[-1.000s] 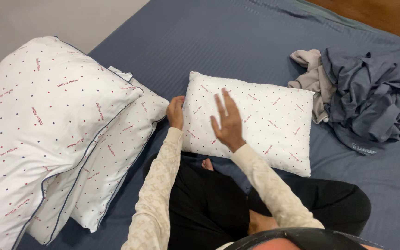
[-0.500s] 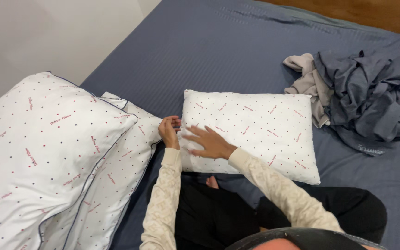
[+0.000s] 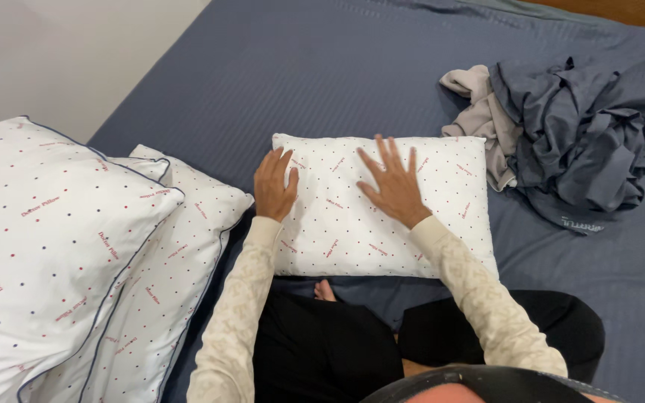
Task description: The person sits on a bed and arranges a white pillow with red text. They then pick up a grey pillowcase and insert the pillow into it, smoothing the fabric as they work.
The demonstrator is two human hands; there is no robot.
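The small pillow [image 3: 382, 209] in the middle is white with red and dark dots. Two larger pillows [image 3: 61, 246] at left match it, edged in navy piping. The bed [image 3: 307, 82] sheet is slate blue with faint stripes. At far right lie crumpled grey-blue cloth [image 3: 584, 127] and beige cloth [image 3: 479, 112].

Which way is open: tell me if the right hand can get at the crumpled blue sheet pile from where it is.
Probably yes. The right hand lies flat and open on the small dotted pillow, holding nothing, and only bare bed sheet and a grey cloth lie before the crumpled blue sheet pile.
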